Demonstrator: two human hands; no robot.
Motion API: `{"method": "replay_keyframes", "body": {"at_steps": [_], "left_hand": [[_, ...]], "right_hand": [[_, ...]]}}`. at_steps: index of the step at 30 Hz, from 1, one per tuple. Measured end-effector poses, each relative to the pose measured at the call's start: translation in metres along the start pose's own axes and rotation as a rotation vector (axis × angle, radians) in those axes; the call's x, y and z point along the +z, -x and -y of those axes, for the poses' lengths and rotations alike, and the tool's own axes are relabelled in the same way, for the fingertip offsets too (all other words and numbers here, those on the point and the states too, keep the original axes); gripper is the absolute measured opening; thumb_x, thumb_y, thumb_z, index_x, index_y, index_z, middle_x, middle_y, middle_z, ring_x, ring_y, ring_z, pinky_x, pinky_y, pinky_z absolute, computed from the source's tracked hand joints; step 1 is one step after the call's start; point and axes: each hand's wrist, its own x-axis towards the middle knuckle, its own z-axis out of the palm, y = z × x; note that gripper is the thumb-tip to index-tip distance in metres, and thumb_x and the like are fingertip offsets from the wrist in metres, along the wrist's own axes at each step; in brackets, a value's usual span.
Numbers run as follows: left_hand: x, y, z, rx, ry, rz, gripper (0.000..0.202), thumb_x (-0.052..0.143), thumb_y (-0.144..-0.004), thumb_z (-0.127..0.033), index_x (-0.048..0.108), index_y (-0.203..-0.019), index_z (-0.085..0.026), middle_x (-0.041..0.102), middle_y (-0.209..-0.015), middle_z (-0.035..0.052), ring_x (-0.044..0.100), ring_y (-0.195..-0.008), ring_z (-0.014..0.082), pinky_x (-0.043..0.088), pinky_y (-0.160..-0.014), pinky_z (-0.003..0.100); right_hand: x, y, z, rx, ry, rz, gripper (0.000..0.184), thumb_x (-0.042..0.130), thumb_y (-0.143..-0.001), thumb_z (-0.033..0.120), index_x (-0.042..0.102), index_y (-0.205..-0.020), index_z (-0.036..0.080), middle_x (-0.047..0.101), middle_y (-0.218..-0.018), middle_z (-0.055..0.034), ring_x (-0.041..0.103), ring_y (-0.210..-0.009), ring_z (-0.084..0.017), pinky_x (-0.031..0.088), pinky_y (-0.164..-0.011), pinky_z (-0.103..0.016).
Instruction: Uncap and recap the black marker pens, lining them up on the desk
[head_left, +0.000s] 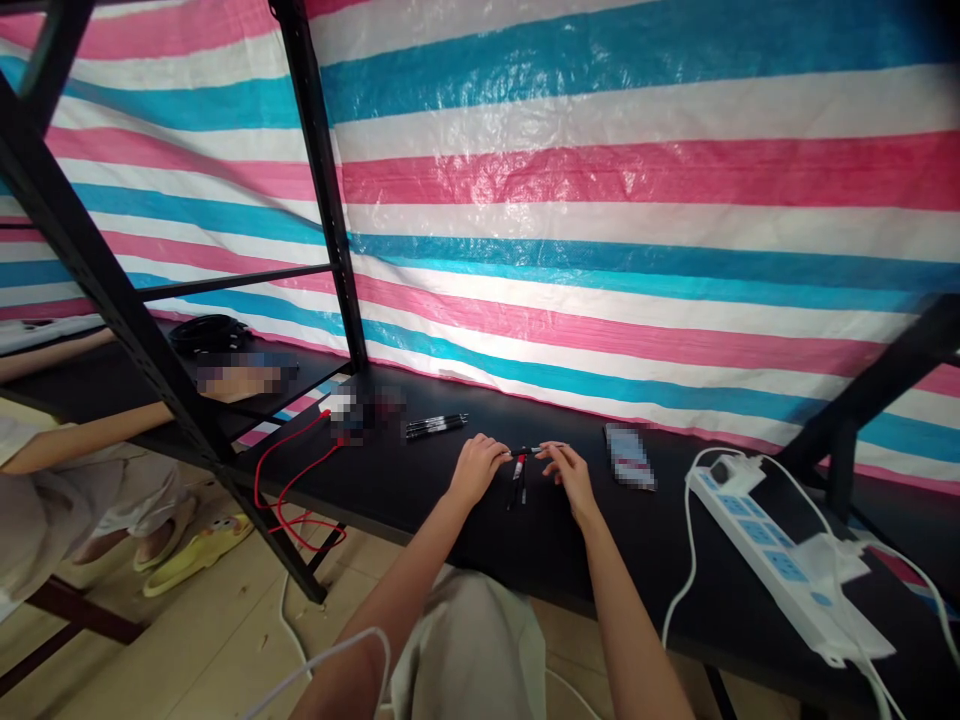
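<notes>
Between my hands, a dark pen is held level just above the black table. My left hand pinches its left end. The fingertips of my right hand close on its right end. Below the pen, a few slim pen-like pieces lie on the table, one with a red part; their exact kind is too small to tell. Left of my left hand, several black pens lie side by side in a row.
A white power strip with plugs and cords lies at the right. A blurred phone-like item rests behind my right hand. Red cable hangs over the left table edge by a black metal post. Another person's arm reaches in at left.
</notes>
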Motion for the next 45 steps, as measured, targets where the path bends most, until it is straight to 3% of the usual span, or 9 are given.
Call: {"method": "replay_keyframes", "body": {"at_steps": [2,5,8,10,16,21,35,40,45], "left_hand": [[-0.003,0.001,-0.001,-0.026,-0.002,-0.046,0.023,0.040,-0.087,-0.033,0.060,-0.092,-0.023,0.061,-0.090,0.0028,0.047,-0.091,0.0161,0.031,-0.081,0.030],[-0.008,0.004,0.001,-0.146,-0.013,-0.208,0.026,0.038,-0.087,-0.036,0.059,-0.095,-0.023,0.061,-0.092,0.0030,0.048,-0.093,0.0163,0.029,-0.085,0.031],[-0.014,0.008,0.008,-0.278,-0.022,-0.360,0.027,0.038,-0.087,-0.038,0.058,-0.095,-0.023,0.062,-0.094,0.0030,0.049,-0.094,0.0169,0.028,-0.085,0.031],[-0.018,0.011,0.016,-0.335,-0.041,-0.399,0.025,0.041,-0.086,-0.038,0.059,-0.094,-0.024,0.062,-0.095,0.0022,0.049,-0.095,0.0174,0.028,-0.085,0.031],[-0.027,0.011,0.054,-0.392,-0.207,-0.331,0.017,0.048,-0.081,-0.037,0.061,-0.088,-0.028,0.062,-0.096,0.0018,0.045,-0.097,0.0216,0.024,-0.086,0.036],[-0.027,0.006,0.076,-0.360,-0.349,-0.191,0.012,0.050,-0.080,-0.028,0.062,-0.079,-0.026,0.061,-0.090,0.0031,0.043,-0.092,0.0224,0.024,-0.084,0.037],[-0.021,-0.001,0.082,-0.346,-0.488,-0.165,0.014,0.044,-0.082,-0.024,0.058,-0.086,-0.021,0.053,-0.092,0.0084,0.040,-0.093,0.0248,0.027,-0.076,0.037],[-0.021,-0.001,0.081,-0.311,-0.528,-0.194,0.015,0.043,-0.082,-0.023,0.056,-0.088,-0.019,0.053,-0.092,0.0086,0.041,-0.090,0.0245,0.027,-0.075,0.037],[-0.024,-0.001,0.077,-0.233,-0.543,-0.190,0.017,0.041,-0.082,-0.023,0.056,-0.085,-0.018,0.055,-0.089,0.0086,0.043,-0.088,0.0235,0.028,-0.075,0.037]], "right_hand": [[0.005,0.003,0.000,0.002,0.085,0.085,0.055,0.058,-0.064,0.051,0.056,-0.108,0.018,0.065,-0.087,-0.0063,0.054,-0.049,-0.010,0.029,-0.034,-0.017],[0.007,0.004,-0.002,-0.014,0.099,0.042,0.064,0.055,-0.066,0.050,0.046,-0.122,0.021,0.063,-0.096,-0.0063,0.056,-0.054,-0.011,0.033,-0.036,-0.018],[0.003,0.004,-0.004,-0.022,0.102,-0.009,0.052,0.048,-0.071,0.051,0.054,-0.112,0.018,0.063,-0.093,-0.0075,0.056,-0.057,-0.011,0.035,-0.039,-0.018],[0.002,0.005,-0.003,-0.028,0.147,0.012,0.047,0.047,-0.072,0.050,0.060,-0.101,0.016,0.064,-0.087,-0.0073,0.055,-0.057,-0.012,0.034,-0.040,-0.018],[0.007,0.011,0.002,-0.056,0.353,0.051,0.038,0.042,-0.076,0.045,0.063,-0.090,0.018,0.065,-0.076,-0.0043,0.056,-0.055,-0.013,0.040,-0.049,-0.023],[0.008,0.012,0.003,-0.076,0.476,0.081,0.031,0.039,-0.078,0.038,0.063,-0.087,0.022,0.065,-0.073,-0.0001,0.056,-0.055,-0.012,0.042,-0.059,-0.025],[0.006,0.010,0.002,-0.082,0.481,0.119,0.029,0.038,-0.079,0.034,0.063,-0.088,0.023,0.064,-0.072,0.0014,0.055,-0.054,-0.011,0.039,-0.058,-0.023],[0.007,0.011,0.003,-0.142,0.626,0.072,0.028,0.043,-0.077,0.041,0.063,-0.079,0.022,0.057,-0.062,0.0019,0.051,-0.057,-0.012,0.034,-0.055,-0.022],[0.012,0.018,0.007,-0.225,0.795,0.056,0.019,0.054,-0.071,0.039,0.060,-0.067,0.022,0.050,-0.067,0.0027,0.046,-0.059,-0.010,0.029,-0.052,-0.021]]}}
